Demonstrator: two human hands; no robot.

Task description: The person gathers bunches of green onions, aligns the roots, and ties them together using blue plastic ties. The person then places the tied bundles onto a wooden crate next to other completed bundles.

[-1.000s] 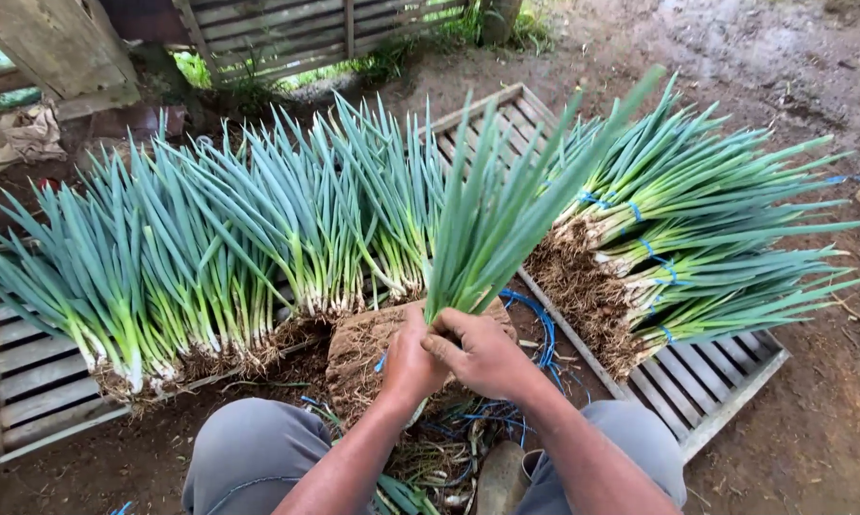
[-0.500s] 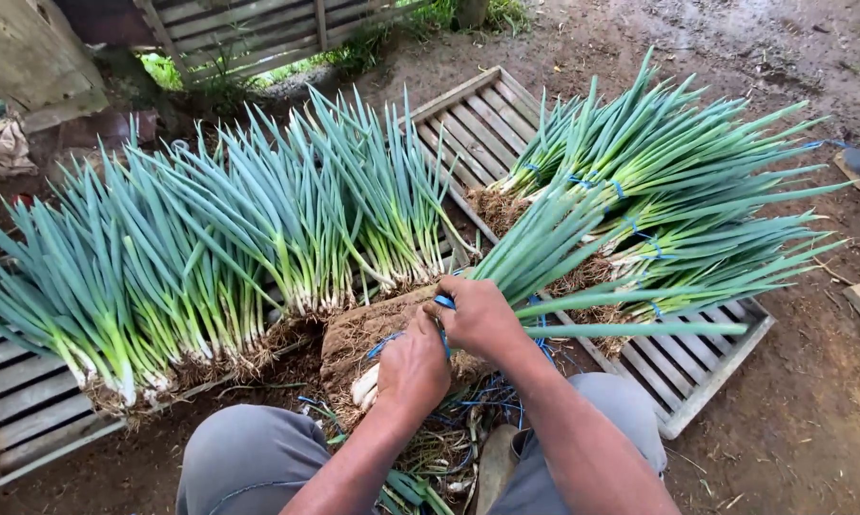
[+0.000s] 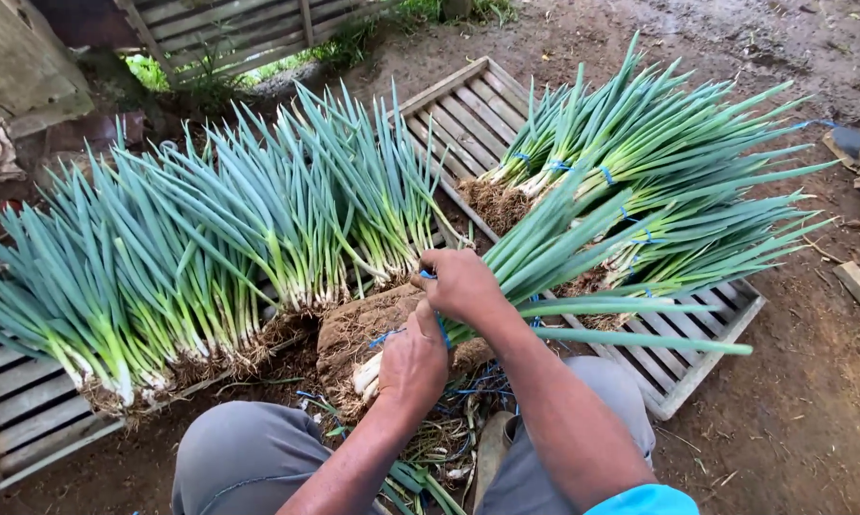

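Observation:
I hold a bunch of green onions (image 3: 554, 253) lying tilted to the right, its white ends and roots over a brown stump (image 3: 354, 329) between my knees. My left hand (image 3: 413, 362) grips the bunch near its white base. My right hand (image 3: 460, 281) is closed around the stalks just above, with a blue tie strip (image 3: 442, 329) running between the two hands. The leaves of the bunch reach out over the right slatted tray (image 3: 697, 367).
A long row of loose green onions (image 3: 192, 238) lies on the left slatted tray (image 3: 20, 410). Tied bundles (image 3: 659, 162) are stacked on the right tray. Blue strips and trimmings (image 3: 468, 401) litter the dirt by my feet. A wooden pallet (image 3: 230, 29) stands behind.
The bunch has swung from upright down to the right. My right hand has moved up the stalks with the blue strip, while my left stays at the base.

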